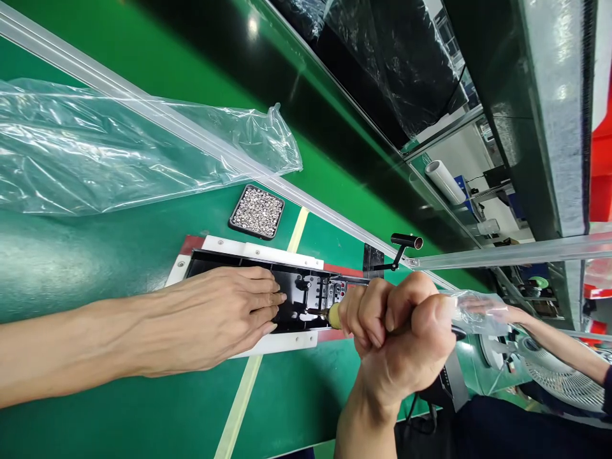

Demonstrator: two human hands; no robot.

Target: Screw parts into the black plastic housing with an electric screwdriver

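Black plastic, a long shallow housing (pixel 296 296), lies on a white fixture plate (pixel 268 252) at the middle of the green bench (pixel 95 255). The left hand (pixel 215 315) presses flat on it, fingers spread and gripping nothing. The right hand (pixel 399 325) is clenched around a screwdriver (pixel 329 314), whose tip meets the housing just right of the left fingertips. This looks like a screw being driven; the next move would call for another screw from the small tray of screws (pixel 257 211) just beyond. A clear plastic bag (pixel 119 146) lies far left. The tool's body is hidden in the fist, and a co-worker's arm (pixel 559 347) is cut off at right.
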